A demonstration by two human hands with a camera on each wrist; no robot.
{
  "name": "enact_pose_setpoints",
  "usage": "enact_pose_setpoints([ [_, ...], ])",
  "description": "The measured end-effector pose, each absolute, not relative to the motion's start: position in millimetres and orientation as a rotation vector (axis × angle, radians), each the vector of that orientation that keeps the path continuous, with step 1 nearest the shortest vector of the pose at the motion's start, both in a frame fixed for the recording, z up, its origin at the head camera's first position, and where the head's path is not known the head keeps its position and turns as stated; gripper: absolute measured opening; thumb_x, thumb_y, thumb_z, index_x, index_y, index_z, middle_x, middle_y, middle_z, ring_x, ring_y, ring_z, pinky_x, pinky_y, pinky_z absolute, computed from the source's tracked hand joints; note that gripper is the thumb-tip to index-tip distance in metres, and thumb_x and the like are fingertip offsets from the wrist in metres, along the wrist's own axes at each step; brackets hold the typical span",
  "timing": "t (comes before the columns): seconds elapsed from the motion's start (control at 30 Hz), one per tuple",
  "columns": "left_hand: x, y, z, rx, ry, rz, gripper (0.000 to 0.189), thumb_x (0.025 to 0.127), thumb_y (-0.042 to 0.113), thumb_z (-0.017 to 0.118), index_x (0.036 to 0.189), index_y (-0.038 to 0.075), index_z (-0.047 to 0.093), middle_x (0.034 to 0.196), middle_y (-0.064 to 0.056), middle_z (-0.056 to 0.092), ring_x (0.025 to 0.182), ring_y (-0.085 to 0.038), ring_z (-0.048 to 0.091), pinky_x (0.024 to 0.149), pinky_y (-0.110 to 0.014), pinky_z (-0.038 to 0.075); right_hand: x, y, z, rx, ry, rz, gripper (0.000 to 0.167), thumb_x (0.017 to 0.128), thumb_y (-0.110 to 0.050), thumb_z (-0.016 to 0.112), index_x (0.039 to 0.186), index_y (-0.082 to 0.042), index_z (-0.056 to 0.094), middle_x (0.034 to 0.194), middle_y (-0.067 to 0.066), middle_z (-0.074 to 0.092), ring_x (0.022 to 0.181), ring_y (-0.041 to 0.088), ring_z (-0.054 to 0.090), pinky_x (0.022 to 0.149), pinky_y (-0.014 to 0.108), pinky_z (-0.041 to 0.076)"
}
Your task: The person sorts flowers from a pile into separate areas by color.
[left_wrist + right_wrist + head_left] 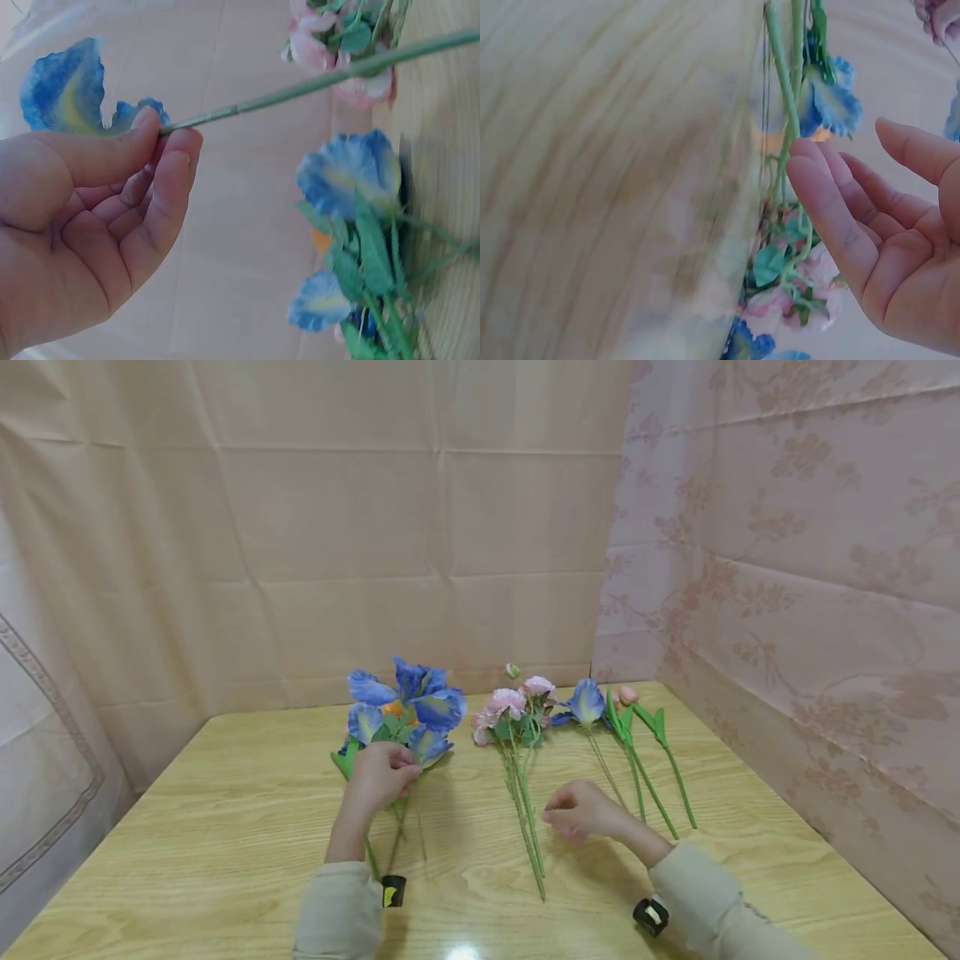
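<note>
Between thumb and fingertips my left hand (382, 775) pinches the green stem (300, 88) of a blue iris (66, 94), raised off the table at the left. Below and around it lies a bunch with other blue irises (349, 176), green leaves (367, 247) and an orange flower partly hidden behind. My right hand (583, 810) hovers over the table, fingers loosely bent with nothing between them. It is just right of the stems of the pink flowers (507, 703), which lie in the middle.
Right of the pink flowers lie another blue iris (587, 702) and several green-stemmed flowers with pale pink heads (627, 695). The wooden table (225, 827) meets a beige curtain (337, 568) behind and a pink patterned cloth (787, 568) at the right.
</note>
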State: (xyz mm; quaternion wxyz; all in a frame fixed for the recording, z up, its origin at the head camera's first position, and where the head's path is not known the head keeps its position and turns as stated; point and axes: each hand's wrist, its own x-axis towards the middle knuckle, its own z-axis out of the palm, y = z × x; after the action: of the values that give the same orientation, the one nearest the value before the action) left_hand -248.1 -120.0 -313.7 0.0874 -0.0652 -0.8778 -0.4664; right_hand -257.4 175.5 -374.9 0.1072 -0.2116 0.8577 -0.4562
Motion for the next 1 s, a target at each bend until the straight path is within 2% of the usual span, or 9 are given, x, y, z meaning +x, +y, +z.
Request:
enact_pose_setpoints([
  [0.2, -249.9, -100.3, -318.5, -0.304, -2.612, -1.405, 0.005, 0.077, -0.004, 0.064, 0.074, -0.006, 0.06, 0.062, -0.008, 0.061, 0.052, -0.022, 0.061, 0.047, -0.028, 0.049, -257.1, 161.9, -371.0, -0.79, 2.529, -1.291, 0.015, 0.085, -0.007, 0.058, 0.086, 0.007, 0.063, 0.065, 0.016, 0.06, 0.056, 0.028, 0.058, 0.049, 0.037, 0.05],
  [0.4, -251.6, -80.9, -324.9, -0.402, -2.649, -1.471, 0.005, 0.08, -0.002, 0.062, 0.077, -0.005, 0.061, 0.064, -0.009, 0.061, 0.056, -0.026, 0.062, 0.048, -0.027, 0.049, -257.7, 146.9, -365.5, -0.871, 2.505, -1.296, 0.017, 0.086, -0.009, 0.058, 0.089, 0.008, 0.062, 0.067, 0.017, 0.06, 0.059, 0.028, 0.058, 0.049, 0.03, 0.05],
  [0.53, -250.1, -71.0, -326.2, -0.455, -2.681, -1.475, 0.005, 0.082, -0.002, 0.061, 0.079, -0.006, 0.06, 0.066, -0.012, 0.06, 0.057, -0.027, 0.062, 0.049, -0.029, 0.05, -253.9, 136.5, -360.5, -0.925, 2.461, -1.333, 0.021, 0.085, -0.008, 0.059, 0.092, 0.011, 0.062, 0.071, 0.019, 0.062, 0.061, 0.03, 0.06, 0.05, 0.029, 0.05],
  [0.63, -249.7, -66.2, -326.4, -0.494, -2.69, -1.483, 0.005, 0.081, -0.003, 0.061, 0.079, -0.007, 0.06, 0.066, -0.012, 0.06, 0.056, -0.026, 0.061, 0.049, -0.029, 0.05, -251.8, 129.7, -359.5, -0.996, 2.437, -1.343, 0.021, 0.085, -0.007, 0.059, 0.092, 0.013, 0.062, 0.074, 0.017, 0.064, 0.062, 0.026, 0.061, 0.052, 0.028, 0.05],
  [0.8, -247.3, -60.5, -324.5, -0.551, -2.713, -1.477, 0.004, 0.082, -0.002, 0.061, 0.081, -0.006, 0.061, 0.066, -0.011, 0.061, 0.055, -0.023, 0.061, 0.047, -0.025, 0.049, -248.6, 120.4, -360.5, -1.13, 2.463, -1.291, 0.023, 0.085, -0.011, 0.06, 0.093, 0.01, 0.063, 0.08, 0.011, 0.065, 0.069, 0.011, 0.061, 0.06, 0.023, 0.049],
  [0.9, -245.9, -58.0, -323.7, -0.578, -2.716, -1.455, 0.004, 0.082, -0.001, 0.062, 0.081, -0.005, 0.062, 0.066, -0.008, 0.061, 0.056, -0.024, 0.061, 0.047, -0.025, 0.049, -246.6, 115.9, -361.1, -1.16, 2.472, -1.284, 0.021, 0.085, -0.012, 0.06, 0.094, 0.007, 0.064, 0.084, 0.009, 0.065, 0.071, 0.008, 0.06, 0.062, 0.022, 0.048],
  [1.0, -245.4, -56.4, -323.7, -0.598, -2.724, -1.457, 0.004, 0.082, 0.0, 0.061, 0.082, -0.004, 0.062, 0.066, -0.007, 0.061, 0.056, -0.022, 0.061, 0.048, -0.025, 0.049, -244.3, 111.6, -362.2, -1.134, 2.434, -1.333, 0.018, 0.086, -0.01, 0.059, 0.092, 0.006, 0.063, 0.08, 0.01, 0.065, 0.068, 0.012, 0.061, 0.059, 0.022, 0.049],
])
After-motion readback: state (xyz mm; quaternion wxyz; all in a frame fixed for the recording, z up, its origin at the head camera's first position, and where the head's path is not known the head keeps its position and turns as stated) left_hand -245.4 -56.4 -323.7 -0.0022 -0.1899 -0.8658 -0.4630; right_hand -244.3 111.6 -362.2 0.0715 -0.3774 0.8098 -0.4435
